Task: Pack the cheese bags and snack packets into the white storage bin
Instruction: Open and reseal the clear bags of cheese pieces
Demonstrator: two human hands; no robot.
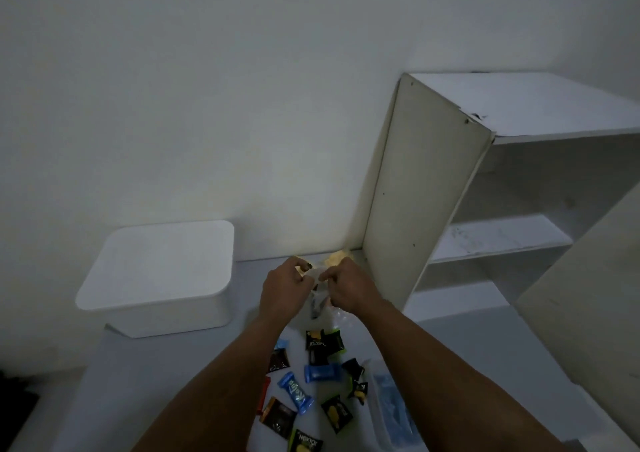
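- One shelf unit (429, 188), white, open-fronted, standing at the right against the wall; largest item in view, shelves bare where visible.
- One white table (166, 382), bearing everything below.
- One white storage bin (156, 278), back left of the table, its lid on; well apart from the packets and just left of the hands. Judgement: the lid must come off before anything can go in.
- One clear plastic bag (317, 304), thin and crumpled, hanging between the two hands; its contents are too blurred to name.
- One flat clear pack with blue contents (391, 406), lying right of the packets.
- Two cheese bags, pale yellow: one (337, 257) showing just beyond the right hand's knuckles, one (300, 265) at the left hand's fingertips; whether either lies inside the clear bag cannot be told.
- About a dozen snack packets (323, 342), black, blue and red, scattered on the table nearer the person than the hands, untouched.
- Left hand (282, 290): fingers curled, pinching the bag's upper edge.
- Right hand (349, 287): fingers curled, pinching the opposite edge; the two hands are close together.
- Handling note, as judgement: the step appears to be opening the bag's mouth; pull the edges apart evenly so the film does not tear and nothing spills.
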